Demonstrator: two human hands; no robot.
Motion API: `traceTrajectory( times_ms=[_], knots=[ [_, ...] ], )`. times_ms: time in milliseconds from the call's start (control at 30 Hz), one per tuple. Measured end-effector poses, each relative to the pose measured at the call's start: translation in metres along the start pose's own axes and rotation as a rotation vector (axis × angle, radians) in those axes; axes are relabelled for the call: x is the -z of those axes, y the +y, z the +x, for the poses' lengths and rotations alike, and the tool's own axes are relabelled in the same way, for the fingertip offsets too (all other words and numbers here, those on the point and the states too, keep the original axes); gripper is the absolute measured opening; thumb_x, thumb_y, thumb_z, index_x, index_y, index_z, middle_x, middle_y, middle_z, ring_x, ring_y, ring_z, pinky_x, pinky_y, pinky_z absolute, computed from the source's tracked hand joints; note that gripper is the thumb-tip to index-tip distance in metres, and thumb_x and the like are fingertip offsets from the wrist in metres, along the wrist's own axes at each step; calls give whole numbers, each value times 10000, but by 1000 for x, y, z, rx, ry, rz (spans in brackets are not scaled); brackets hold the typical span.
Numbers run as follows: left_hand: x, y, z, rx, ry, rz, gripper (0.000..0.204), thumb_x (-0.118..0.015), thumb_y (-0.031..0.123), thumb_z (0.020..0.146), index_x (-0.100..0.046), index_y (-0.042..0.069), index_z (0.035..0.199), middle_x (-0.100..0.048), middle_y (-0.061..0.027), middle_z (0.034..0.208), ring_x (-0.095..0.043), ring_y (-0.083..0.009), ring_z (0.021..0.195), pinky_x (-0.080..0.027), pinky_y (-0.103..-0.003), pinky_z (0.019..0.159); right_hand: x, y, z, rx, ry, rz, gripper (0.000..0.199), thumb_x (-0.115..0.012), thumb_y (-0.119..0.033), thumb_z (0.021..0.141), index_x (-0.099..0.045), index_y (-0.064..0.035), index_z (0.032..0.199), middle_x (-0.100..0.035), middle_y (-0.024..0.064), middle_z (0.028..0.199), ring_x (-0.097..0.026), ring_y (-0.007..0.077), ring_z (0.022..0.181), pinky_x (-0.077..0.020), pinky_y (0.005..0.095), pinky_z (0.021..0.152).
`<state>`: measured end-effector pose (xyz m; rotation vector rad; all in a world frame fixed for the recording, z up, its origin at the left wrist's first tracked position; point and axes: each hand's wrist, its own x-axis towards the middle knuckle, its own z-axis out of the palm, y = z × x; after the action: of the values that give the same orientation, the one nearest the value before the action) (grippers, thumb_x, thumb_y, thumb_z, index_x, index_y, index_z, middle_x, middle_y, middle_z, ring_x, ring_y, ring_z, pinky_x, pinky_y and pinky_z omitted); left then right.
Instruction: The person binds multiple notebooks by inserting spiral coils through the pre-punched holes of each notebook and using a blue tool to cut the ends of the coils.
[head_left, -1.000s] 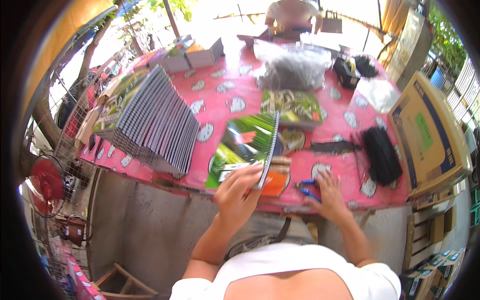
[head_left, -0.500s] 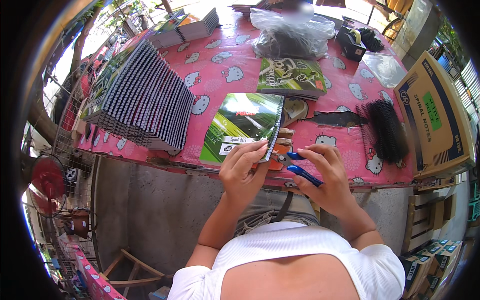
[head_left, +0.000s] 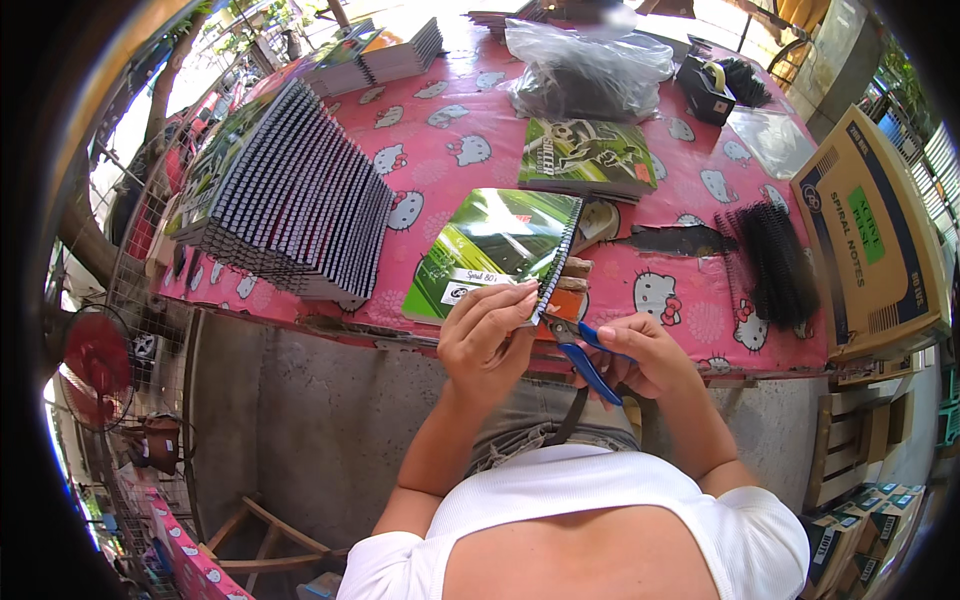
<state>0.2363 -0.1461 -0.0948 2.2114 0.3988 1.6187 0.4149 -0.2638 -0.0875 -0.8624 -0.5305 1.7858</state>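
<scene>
A green spiral notebook point(head_left: 490, 245) lies tilted near the table's front edge, its black coil binding along the right side. My left hand point(head_left: 484, 335) grips its lower right corner, fingers pressed over the cover by the coil's end. In my right hand point(head_left: 648, 355) is a pair of blue-handled cutting pliers point(head_left: 594, 374), the thumb on one handle and the fingers curled below. The jaws sit at the coil's lower end; whether they touch the wire I cannot tell. An orange block point(head_left: 566, 302) shows partly behind the notebook's corner.
Tall stacked spiral notebooks point(head_left: 290, 190) stand left on the pink table point(head_left: 440, 150). Beyond mine lie more green notebooks point(head_left: 588, 155) and a plastic bag point(head_left: 590, 70). To the right are black coils point(head_left: 775, 260), a cardboard box point(head_left: 870, 235) and a tape dispenser point(head_left: 703, 92).
My right hand has shifted its grip and turned the pliers, so the handles point lower and the jaws sit closer to the coil's end. My left hand keeps its hold on the notebook.
</scene>
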Motion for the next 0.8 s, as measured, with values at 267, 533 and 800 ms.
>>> traceTrajectory(
  times_ms=[267, 533, 800],
  knots=[
    [8, -3, 11, -7, -8, -12, 264, -734, -92, 670, -663, 18, 900, -698, -127, 908, -672, -245, 830, -536, -331, 713, 85, 15, -24, 538, 745, -1586, 410, -733, -248, 766, -618, -42, 1102, -617, 133, 1109, -576, 291, 1047, -444, 445, 887],
    [20, -2, 59, -73, -149, 76, 229, -724, 27, 676, -616, 37, 878, -653, -98, 887, -623, -296, 815, -506, -390, 742, -50, -74, 66, 1247, -54, -1774, 717, -747, -260, 683, -466, -155, 1335, -596, 111, 1043, -619, 309, 850, -508, 394, 740],
    [234, -78, 113, 214, 970, 126, 623, -492, 449, 928, -410, -5, 1346, -452, -164, 1363, -466, -234, 1186, -361, -367, 990, -176, -205, 193, 1595, 152, -498, 267, -641, -63, 827, -525, -42, 1066, -656, 52, 895, -606, 101, 784, -490, 269, 617]
  ],
)
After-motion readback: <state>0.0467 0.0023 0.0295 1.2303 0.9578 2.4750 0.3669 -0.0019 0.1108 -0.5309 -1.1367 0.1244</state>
